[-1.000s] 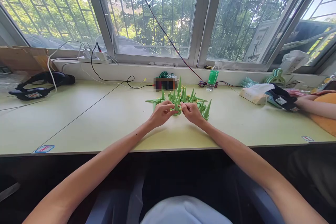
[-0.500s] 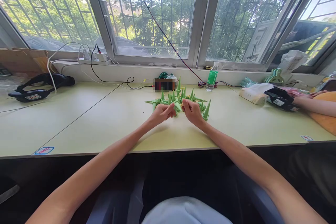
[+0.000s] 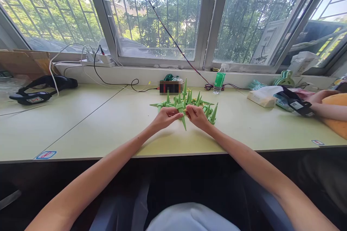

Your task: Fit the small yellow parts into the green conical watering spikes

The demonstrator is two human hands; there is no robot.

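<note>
A green cone-shaped spike (image 3: 184,122) points down toward the table's front edge, its wider collar pinched in my left hand (image 3: 166,117). Close on its right, my right hand (image 3: 197,116) is closed with thumb and fingertips around a small yellow piece (image 3: 185,110) at the collar's side. Behind and around both hands lie several more green spikes (image 3: 184,90), many of them upright, with small yellow bits among them. One upright spike (image 3: 214,114) stands just right of my right hand.
On the table (image 3: 114,126) are a black headset (image 3: 34,97) at left, a dark device (image 3: 170,87) behind the spikes, and a green-labelled bottle (image 3: 219,79). At right, a tissue box (image 3: 260,98) sits near another person's hand (image 3: 321,97) and a black strap.
The held spike has swung to point downward, and a yellow piece now shows by my right fingertips. At right, the person's hand and the black strap have shifted slightly.
</note>
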